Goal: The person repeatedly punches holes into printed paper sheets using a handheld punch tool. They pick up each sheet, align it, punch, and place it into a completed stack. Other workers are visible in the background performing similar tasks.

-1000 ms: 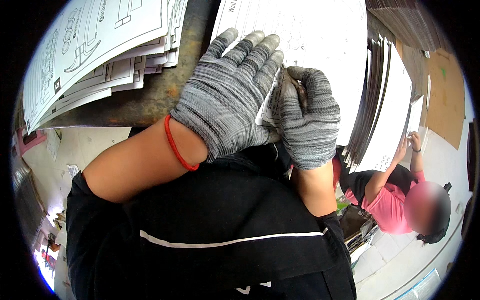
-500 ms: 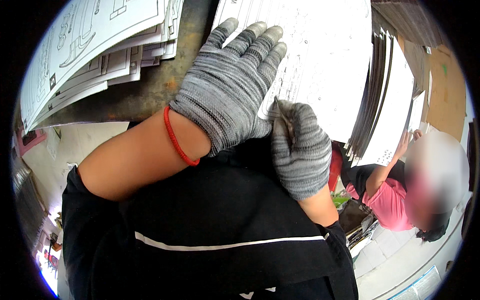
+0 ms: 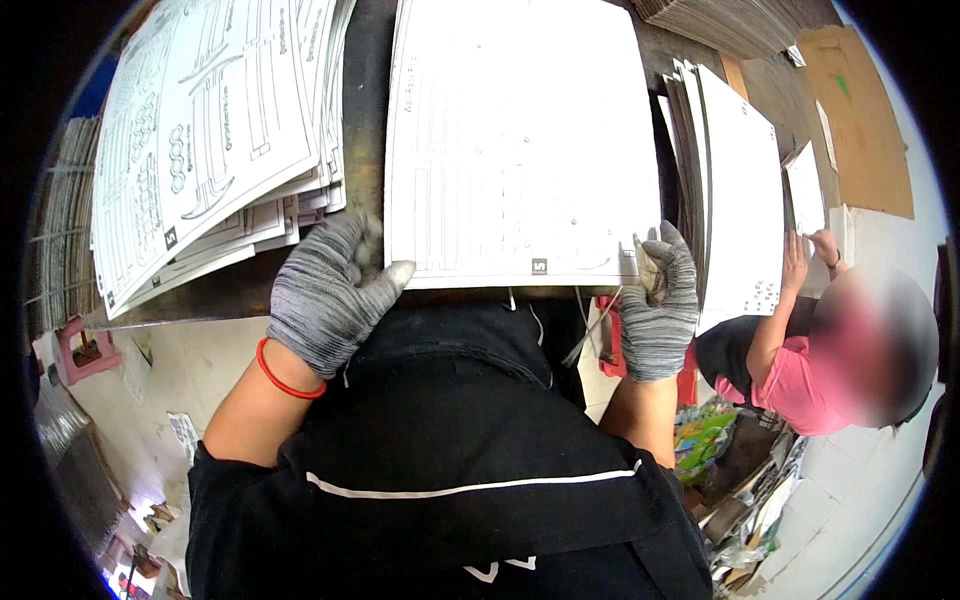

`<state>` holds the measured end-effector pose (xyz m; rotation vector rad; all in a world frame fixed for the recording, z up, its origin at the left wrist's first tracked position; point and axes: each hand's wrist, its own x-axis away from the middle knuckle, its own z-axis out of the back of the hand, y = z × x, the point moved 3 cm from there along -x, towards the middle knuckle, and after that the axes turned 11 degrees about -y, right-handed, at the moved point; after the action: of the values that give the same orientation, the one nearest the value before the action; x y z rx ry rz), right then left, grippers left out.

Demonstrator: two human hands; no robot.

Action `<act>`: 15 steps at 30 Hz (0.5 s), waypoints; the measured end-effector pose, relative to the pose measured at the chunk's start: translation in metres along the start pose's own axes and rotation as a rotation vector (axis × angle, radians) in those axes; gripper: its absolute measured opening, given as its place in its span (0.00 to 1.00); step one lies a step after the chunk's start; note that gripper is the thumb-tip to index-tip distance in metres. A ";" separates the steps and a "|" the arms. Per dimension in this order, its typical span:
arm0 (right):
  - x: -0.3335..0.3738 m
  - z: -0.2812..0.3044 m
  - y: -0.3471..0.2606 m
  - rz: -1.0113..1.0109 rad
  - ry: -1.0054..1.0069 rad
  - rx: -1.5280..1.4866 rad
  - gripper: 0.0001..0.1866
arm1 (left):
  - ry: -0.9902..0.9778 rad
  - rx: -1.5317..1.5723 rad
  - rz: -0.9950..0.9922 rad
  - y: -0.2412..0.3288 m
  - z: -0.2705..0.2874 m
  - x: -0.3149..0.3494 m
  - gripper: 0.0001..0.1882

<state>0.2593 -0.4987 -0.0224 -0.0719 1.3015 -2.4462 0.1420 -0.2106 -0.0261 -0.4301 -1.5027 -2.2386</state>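
A white printed sheet (image 3: 520, 150) with line drawings lies on the table in front of me, its near edge toward my body. My left hand (image 3: 335, 295), in a grey striped knit glove, grips its near left corner with the thumb on the edge; the other fingers are slightly blurred. At the near right corner my right hand (image 3: 662, 305), gloved alike, is closed on the sheet. How many sheets lie beneath cannot be made out. To the left is a loose, uneven pile of printed sheets (image 3: 215, 130); to the right stands a leaning stack of white sheets (image 3: 740, 190).
The dark table (image 3: 365, 110) shows between the piles. At the far right sits a co-worker in a pink shirt (image 3: 785, 390), hands on a small white sheet (image 3: 803, 195). Brown cardboard (image 3: 860, 120) lies beyond, and a brown stack (image 3: 720, 22) stands at the back.
My left hand has come off the sheet's surface, down and left to its near left corner. My right hand has moved right to the other corner. The whole sheet has come into view.
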 end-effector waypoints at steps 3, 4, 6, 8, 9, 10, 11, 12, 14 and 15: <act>0.006 0.006 0.017 0.030 -0.112 0.097 0.20 | -0.013 -0.153 0.004 -0.007 0.004 0.004 0.15; 0.009 0.007 0.016 0.022 -0.143 0.132 0.20 | 0.011 -0.118 -0.006 -0.008 0.005 0.003 0.15; 0.011 0.002 0.011 0.033 -0.101 0.054 0.20 | -0.019 0.020 -0.073 -0.010 0.008 0.002 0.14; 0.013 0.003 0.014 0.029 -0.066 -0.034 0.20 | -0.077 0.235 -0.176 -0.011 0.008 -0.001 0.15; 0.013 0.003 0.016 0.027 -0.049 -0.078 0.20 | -0.121 0.381 -0.238 -0.010 0.007 -0.002 0.15; 0.013 0.004 0.016 0.044 -0.053 -0.057 0.20 | -0.145 0.445 -0.234 -0.005 0.004 -0.005 0.15; 0.013 0.006 0.016 0.033 -0.029 -0.070 0.19 | -0.161 0.471 -0.197 -0.004 0.004 -0.006 0.15; 0.013 0.007 0.016 0.022 -0.006 -0.083 0.19 | -0.176 0.497 -0.159 -0.002 0.003 -0.007 0.16; 0.014 0.010 0.018 0.036 0.039 -0.104 0.18 | -0.193 0.473 -0.017 -0.004 0.007 -0.008 0.16; 0.013 0.010 0.015 0.043 0.038 -0.100 0.18 | -0.200 0.461 0.054 -0.005 0.008 -0.009 0.17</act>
<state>0.2539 -0.5190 -0.0307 -0.0239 1.4271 -2.3567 0.1475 -0.2001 -0.0308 -0.5493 -2.0137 -1.7699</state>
